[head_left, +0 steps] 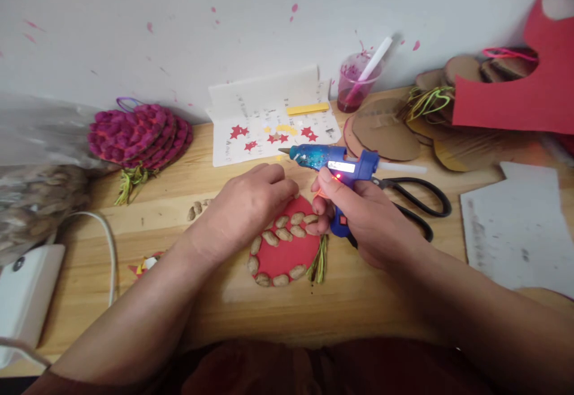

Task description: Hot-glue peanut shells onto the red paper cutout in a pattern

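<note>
Looks like you're mid peanut-sticking: the red card (287, 257) sits just below center, at 6 o'clock, peanuts (283, 234) partway round its rim. Your right hand (368, 216), at its 2 o'clock, grips the glue gun (309, 155), tip toward 9. Left hand (255, 196)'s curled over at 11; can't tell if it's pinching anything. Next press probably wants steady fingertips, tip kept clear.

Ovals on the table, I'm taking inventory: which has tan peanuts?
The red oval partly hidden by the left hand; the lumpy stack is purple, the cardboard ovals show none.
</note>
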Demonstrator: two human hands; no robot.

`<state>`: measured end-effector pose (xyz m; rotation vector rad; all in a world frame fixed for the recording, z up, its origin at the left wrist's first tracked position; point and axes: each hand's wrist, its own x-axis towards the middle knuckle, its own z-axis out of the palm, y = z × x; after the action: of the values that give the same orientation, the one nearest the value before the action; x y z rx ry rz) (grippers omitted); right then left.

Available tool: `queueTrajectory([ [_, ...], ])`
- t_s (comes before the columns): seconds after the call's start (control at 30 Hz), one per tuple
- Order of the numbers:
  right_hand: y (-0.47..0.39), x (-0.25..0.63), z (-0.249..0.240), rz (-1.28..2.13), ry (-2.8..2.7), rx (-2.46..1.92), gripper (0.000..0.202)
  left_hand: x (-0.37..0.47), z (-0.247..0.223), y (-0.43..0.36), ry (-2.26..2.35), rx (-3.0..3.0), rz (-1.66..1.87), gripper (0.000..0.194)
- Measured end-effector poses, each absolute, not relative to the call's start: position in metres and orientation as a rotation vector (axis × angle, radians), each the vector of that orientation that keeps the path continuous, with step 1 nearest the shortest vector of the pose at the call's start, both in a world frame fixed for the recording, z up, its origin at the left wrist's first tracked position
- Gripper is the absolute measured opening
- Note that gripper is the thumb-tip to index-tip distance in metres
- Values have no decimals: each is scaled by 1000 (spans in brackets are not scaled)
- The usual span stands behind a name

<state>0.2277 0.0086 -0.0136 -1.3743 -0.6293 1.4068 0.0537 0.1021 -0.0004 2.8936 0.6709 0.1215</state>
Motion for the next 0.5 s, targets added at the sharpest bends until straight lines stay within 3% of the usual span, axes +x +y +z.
queueTrajectory([
  [0.5,8,229,-13,1447,-636,-1341,43,50,-5,106,803,2651,490,18],
])
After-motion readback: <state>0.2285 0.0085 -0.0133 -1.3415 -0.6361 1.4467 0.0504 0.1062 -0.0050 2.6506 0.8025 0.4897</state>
